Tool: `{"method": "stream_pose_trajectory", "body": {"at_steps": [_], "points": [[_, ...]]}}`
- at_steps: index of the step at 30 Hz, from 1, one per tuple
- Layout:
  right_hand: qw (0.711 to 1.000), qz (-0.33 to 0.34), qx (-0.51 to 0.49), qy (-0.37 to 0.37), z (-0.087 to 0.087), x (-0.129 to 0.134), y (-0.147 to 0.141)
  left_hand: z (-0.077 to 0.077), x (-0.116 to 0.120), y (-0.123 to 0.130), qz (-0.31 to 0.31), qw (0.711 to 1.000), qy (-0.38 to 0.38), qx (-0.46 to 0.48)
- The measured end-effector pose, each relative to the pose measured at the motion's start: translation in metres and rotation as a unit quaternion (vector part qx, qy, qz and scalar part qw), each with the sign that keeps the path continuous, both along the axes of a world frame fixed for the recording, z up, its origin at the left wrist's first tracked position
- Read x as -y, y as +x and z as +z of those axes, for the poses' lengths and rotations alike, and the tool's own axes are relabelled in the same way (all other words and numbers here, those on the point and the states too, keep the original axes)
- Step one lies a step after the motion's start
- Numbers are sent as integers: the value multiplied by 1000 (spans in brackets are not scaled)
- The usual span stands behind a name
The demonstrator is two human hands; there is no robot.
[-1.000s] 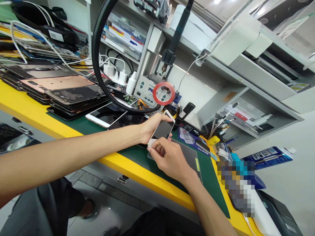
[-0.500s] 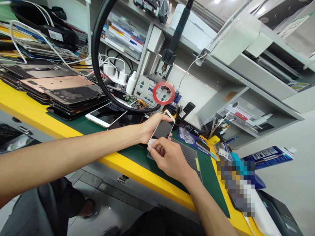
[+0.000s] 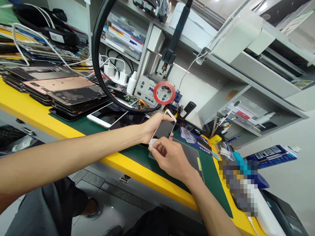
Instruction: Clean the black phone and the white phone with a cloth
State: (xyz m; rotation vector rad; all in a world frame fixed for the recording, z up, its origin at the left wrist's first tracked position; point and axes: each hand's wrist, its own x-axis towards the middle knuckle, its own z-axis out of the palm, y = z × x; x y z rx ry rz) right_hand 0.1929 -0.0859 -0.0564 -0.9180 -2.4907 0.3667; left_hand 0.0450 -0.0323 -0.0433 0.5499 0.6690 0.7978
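My left hand (image 3: 150, 127) is wrapped round a white-framed smartphone (image 3: 163, 129) with a dark screen, its thumb along the upper edge. The phone is held tilted above the green mat (image 3: 137, 151). Closed in a pinch, my right hand (image 3: 172, 158) is at the phone's lower end. A small whitish piece (image 3: 152, 142) shows at its fingertips; whether it is separate from the phone is hard to make out. The right fingers cover that end of the screen. Below the right hand lies a dark gridded pad (image 3: 193, 160).
A white-edged tablet (image 3: 108, 115) lies left of my hands. Stacked dark panels (image 3: 71, 93) fill the bench's left side. A black hose (image 3: 95, 49) loops down beside a red ring (image 3: 164, 93). Tools (image 3: 216, 123) stand at right, near the yellow bench edge (image 3: 137, 170).
The whole view has shifted slightly. Both hands keep their hold at the phone, with hardly any visible movement.
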Motion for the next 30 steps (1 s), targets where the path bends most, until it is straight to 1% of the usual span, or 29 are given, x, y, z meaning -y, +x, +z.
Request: {"method": "stream_pose_trajectory", "body": {"at_steps": [5, 8, 12, 14, 19, 23, 26, 28, 30], "points": [[1000, -1, 1, -3, 1, 1, -1, -1, -1, -1, -16, 1000, 1, 5], [1000, 2, -3, -5, 1, 1, -1, -1, -1, -2, -10, 1000, -6, -13], [1000, 3, -15, -5, 2, 0, 0, 4, 1, -1, -9, 1000, -10, -29], [1000, -2, -22, -17, 3, -1, 1, 7, 3, -1, -4, 999, -13, -35], [994, -3, -69, -87, 7, -2, 2, 13, 8, 2, 7, 999, -8, -46], [982, -13, -118, -145, 9, -4, 5, 17, 9, 6, 27, 997, 15, -69], [972, -20, -153, -178, 11, -8, 7, 20, 11, 9, 37, 998, 18, -57], [960, -32, -188, -203, 11, -11, 8, 22, 14, 10, 29, 999, 21, -40], [941, -46, -236, -240, 10, -15, 8, 23, 15, 11, 3, 999, 32, -35]]}}
